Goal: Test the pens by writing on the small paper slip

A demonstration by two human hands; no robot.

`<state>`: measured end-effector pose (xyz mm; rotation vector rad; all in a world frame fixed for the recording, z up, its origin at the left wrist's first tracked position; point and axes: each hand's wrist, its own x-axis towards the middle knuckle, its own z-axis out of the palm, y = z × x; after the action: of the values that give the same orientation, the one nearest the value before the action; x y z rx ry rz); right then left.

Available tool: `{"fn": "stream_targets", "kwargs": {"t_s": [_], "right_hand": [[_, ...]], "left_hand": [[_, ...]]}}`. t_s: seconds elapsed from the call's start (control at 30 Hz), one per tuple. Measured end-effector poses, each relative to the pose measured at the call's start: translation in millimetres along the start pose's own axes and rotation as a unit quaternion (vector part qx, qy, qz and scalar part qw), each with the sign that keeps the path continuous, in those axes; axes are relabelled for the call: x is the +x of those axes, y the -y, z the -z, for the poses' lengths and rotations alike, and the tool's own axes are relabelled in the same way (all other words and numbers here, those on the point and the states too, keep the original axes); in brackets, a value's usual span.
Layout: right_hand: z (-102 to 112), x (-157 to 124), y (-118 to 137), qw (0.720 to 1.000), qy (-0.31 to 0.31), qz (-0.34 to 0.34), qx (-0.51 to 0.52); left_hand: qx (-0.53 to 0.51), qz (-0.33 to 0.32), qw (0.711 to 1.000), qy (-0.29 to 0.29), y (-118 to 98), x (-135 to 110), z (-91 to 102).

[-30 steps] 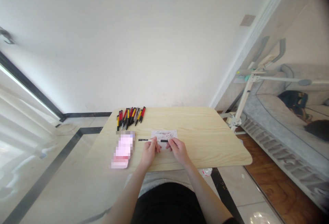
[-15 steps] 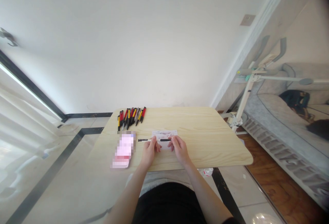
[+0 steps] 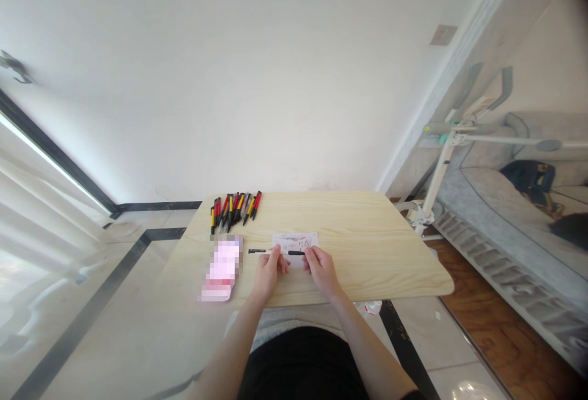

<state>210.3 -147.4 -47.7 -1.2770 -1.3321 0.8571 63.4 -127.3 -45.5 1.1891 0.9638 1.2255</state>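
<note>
Between my two hands a pen with a black grip and a black clip end lies level above a sheet of paper with dark scribbles on it. My left hand is closed around the pen's middle, thumb on top. At the tip end, the thumb and fingers of my right hand pinch the pen. The clip end sticks out to the left of my left hand. Part of the paper is hidden under my hands.
Several red, yellow, black and clear pens lie in a bunch at the table's back left. A blurred-out phone rests left of my hands. The wooden table stands against a white wall, with exercise equipment and a sofa to the right.
Almost nothing differs. My right hand has shifted very slightly at the pen's tip, and the pen has dropped a touch in view.
</note>
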Motion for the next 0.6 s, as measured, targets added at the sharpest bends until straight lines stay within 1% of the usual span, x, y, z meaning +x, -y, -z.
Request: {"fn": "stream_targets", "kwargs": {"t_s": [0.33,0.6], "right_hand": [[1.9,-0.2,3.4,0.999,0.010,0.025,-0.022],[1.9,-0.1,-0.4,1.000,0.013,0.017,-0.015]], "left_hand": [[0.023,-0.002,1.000,0.001,-4.3,-0.6,-1.2],[0.038,-0.003,0.999,0.012,-3.3,0.3,0.6]]}}
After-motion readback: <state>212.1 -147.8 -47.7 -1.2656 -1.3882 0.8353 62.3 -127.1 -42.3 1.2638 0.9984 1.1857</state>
